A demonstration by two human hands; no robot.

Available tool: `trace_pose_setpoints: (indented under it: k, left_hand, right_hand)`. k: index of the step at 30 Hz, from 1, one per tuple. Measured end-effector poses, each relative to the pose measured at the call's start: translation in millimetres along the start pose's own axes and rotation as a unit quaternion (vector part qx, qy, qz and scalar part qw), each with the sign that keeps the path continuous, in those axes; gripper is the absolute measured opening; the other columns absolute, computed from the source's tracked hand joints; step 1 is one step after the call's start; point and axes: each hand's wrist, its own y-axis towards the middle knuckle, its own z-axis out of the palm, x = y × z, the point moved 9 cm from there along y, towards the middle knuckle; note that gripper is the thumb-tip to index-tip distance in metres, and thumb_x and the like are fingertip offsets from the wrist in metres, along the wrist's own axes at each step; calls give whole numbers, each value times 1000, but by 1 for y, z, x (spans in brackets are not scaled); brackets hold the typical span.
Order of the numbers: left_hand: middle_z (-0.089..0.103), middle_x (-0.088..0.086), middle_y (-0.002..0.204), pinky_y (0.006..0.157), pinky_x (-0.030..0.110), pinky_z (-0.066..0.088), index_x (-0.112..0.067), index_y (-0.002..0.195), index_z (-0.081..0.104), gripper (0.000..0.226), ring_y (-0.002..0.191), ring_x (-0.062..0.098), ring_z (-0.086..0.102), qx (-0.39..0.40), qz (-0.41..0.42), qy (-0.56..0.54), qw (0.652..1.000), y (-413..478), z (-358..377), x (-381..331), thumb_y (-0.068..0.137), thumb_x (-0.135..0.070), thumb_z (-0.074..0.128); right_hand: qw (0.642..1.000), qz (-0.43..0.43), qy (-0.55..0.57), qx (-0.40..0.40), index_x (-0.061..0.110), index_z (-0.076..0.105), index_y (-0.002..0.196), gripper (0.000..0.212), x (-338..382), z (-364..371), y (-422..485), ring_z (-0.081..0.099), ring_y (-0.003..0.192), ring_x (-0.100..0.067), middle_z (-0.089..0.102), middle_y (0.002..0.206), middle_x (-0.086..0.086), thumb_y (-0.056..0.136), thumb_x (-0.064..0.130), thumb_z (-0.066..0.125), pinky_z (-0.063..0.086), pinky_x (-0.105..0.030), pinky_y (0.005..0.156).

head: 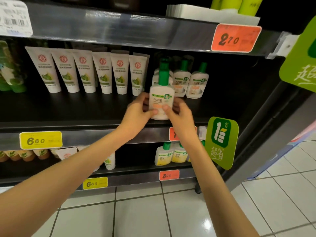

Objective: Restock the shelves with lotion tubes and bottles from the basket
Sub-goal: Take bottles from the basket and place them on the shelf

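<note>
A white lotion bottle with a green cap (161,94) stands upright near the front edge of the middle shelf (68,108). My left hand (139,111) grips its left side and my right hand (177,111) grips its right side, thumbs on the label. Behind it stand matching green-capped bottles (189,81). A row of several white lotion tubes (89,72) stands cap-down to the left. The basket is out of view.
The shelf above (119,28) overhangs closely, with an orange price tag (236,38). A green hanging sign (222,141) juts out right of my right wrist. Yellow-labelled bottles (171,153) and tubes sit on the lower shelf. White floor tiles (171,211) lie below.
</note>
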Motion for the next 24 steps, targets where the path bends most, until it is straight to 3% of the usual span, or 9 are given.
trace_pose_setpoints:
  k: [4,7,11,13,15,18,24]
  left_hand:
    - [63,6,100,75,11,49,-2,107,54,31,91,13,60,27,8,-36,999,6,38,-11,79,-2,66]
    - [63,7,99,74,2,45,0,107,56,28,92,11,59,14,3,-37,999,11,43,-7,81,0,64]
    - [62,-2,87,74,6,43,0,100,60,16,80,6,57,-52,-25,-31,998,20,18,8,85,1,58]
    - [60,-5,81,71,6,43,0,98,62,13,72,1,54,-70,-46,-24,996,27,3,16,85,0,56]
    - [65,3,90,81,8,45,-6,96,62,11,79,4,59,-89,-73,-28,993,30,-8,26,86,-5,58]
    - [67,12,101,98,31,47,-10,96,61,11,98,20,62,-94,-107,-66,988,28,-11,33,86,-9,60]
    - [63,2,91,93,24,46,-16,90,60,9,92,14,60,-77,-110,-68,989,29,-7,31,87,-8,58]
  right_hand:
    - [998,16,-5,-53,6,52,117,33,0,-23,3,60,96,-13,63,106,-5,85,10,62,50,-21,80]
    - [994,21,6,-111,6,53,116,32,-3,-43,12,59,99,-15,63,110,-10,86,8,61,49,-18,78]
    - [975,65,-28,-210,5,50,121,43,-10,-64,27,54,97,-12,62,116,-11,83,14,66,41,-9,68]
    - [974,83,-8,-210,4,49,122,47,-16,-64,35,58,105,-18,62,118,-12,81,13,68,44,-17,76]
    - [978,87,5,-191,4,49,125,48,-19,-59,43,58,109,-22,61,120,-13,82,12,67,45,-22,82]
    - [980,87,-2,-177,6,51,124,45,-22,-55,53,56,113,-22,61,122,-12,83,13,66,44,-24,86]
    - [981,84,-69,-162,7,53,120,41,-22,-51,69,56,113,-23,61,120,-11,83,19,66,46,-34,97]
